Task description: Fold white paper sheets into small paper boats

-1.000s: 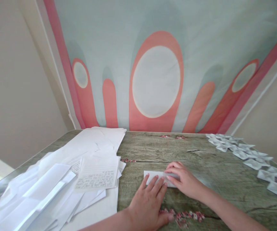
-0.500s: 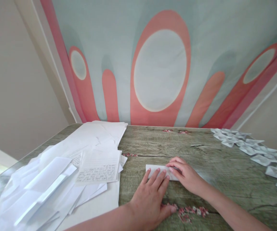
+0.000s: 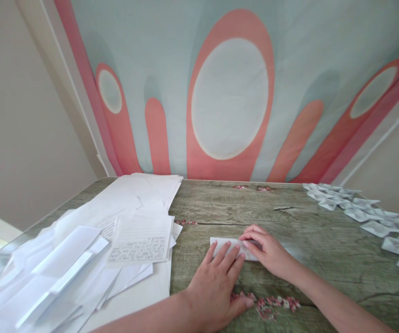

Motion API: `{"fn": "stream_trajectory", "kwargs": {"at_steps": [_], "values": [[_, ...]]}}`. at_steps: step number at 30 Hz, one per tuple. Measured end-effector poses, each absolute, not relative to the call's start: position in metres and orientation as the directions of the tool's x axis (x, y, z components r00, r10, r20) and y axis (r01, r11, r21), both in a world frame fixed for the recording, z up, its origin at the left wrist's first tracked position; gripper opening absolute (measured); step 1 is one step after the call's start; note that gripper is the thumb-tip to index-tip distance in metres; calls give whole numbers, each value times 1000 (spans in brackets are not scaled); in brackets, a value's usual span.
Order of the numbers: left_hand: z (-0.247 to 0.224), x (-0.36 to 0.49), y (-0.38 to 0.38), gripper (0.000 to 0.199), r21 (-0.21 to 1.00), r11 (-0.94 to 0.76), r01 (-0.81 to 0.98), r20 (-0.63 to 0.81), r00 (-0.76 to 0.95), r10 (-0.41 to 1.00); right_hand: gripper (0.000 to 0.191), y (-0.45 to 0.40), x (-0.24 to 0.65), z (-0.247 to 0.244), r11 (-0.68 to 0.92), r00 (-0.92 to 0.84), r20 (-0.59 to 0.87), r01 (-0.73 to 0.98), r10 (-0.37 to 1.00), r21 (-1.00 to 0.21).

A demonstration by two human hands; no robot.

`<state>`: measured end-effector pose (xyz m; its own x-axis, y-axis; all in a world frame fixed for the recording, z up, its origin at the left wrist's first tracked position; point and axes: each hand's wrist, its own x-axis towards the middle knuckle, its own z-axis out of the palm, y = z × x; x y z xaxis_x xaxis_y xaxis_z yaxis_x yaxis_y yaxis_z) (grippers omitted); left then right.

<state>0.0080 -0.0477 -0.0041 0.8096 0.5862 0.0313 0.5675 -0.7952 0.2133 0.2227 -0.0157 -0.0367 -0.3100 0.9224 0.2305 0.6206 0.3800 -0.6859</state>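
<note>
Woodgrain table (image 3: 213,203); white paper strip (image 3: 232,241), long axis left-right.

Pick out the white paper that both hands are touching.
The narrow strip between the paper pile and the folded pieces: the left hand lies across it and the right hand touches its right end; neither touches any other paper.

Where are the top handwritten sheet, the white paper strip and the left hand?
Top handwritten sheet (image 3: 140,248): head view, its written lower half.
White paper strip (image 3: 221,241): head view, its upper left part.
Left hand (image 3: 216,287): head view, back of the hand.
</note>
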Motion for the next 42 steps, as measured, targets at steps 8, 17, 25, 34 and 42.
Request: {"fn": "stream_trajectory", "kwargs": {"at_steps": [8,17,25,34,42], "values": [[-1,8,-46,69,227,-802,552,7,823,568,14,-16,223,-36,401,-321,249,613,914,-680],[2,8,-45,69,248,-800,546,-10,828,561,14,-18,224,-36,388,-317,237,607,918,-694],[3,8,-44,71,261,-798,544,-17,829,559,13,-17,223,-34,381,-319,225,607,921,-698],[2,7,-44,72,277,-793,542,-27,829,558,14,-17,224,-34,388,-330,225,600,917,-699],[1,7,-44,72,262,-799,542,-20,830,557,14,-17,225,-35,392,-331,229,602,915,-696]]}}
